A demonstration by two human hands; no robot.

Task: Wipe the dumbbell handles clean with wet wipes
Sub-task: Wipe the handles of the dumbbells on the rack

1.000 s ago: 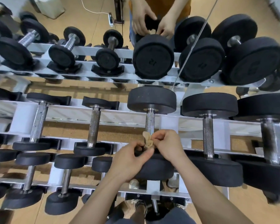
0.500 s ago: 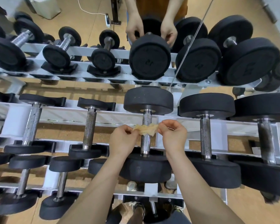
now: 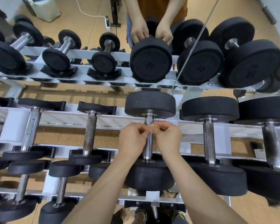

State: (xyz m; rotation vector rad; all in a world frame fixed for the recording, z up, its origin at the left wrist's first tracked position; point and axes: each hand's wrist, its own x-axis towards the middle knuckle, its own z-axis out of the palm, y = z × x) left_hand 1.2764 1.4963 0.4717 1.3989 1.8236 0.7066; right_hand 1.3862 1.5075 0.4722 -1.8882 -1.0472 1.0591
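Both hands have drawn together since half a second ago, and the wipe (image 3: 153, 126), then stretched flat between them across the handle (image 3: 147, 146), is now bunched up small. Only a tan scrap of it shows, at frame centre, just over the upper end of the handle; the rest is hidden behind the fingertips.

Left hand (image 3: 132, 140) has its fingers curled in, thumb and forefinger pinching the wipe's left end. Right hand (image 3: 168, 138) is curled the same way, pinching the right end. How much wipe each holds cannot be made out. Whether the wipe touches the handle or sits just above it is also unclear.

Between the wrists the knurled handle runs down to its near weight (image 3: 149, 177), which the forearms partly cover. Its far weight (image 3: 149, 103) lies on the rack (image 3: 107, 118) just above the hands.

At upper centre a person (image 3: 160, 7) in an orange top is cut off by the frame edge, hands on a weight marked 12 (image 3: 150, 62). Shoes at bottom centre are mostly hidden by the rack.
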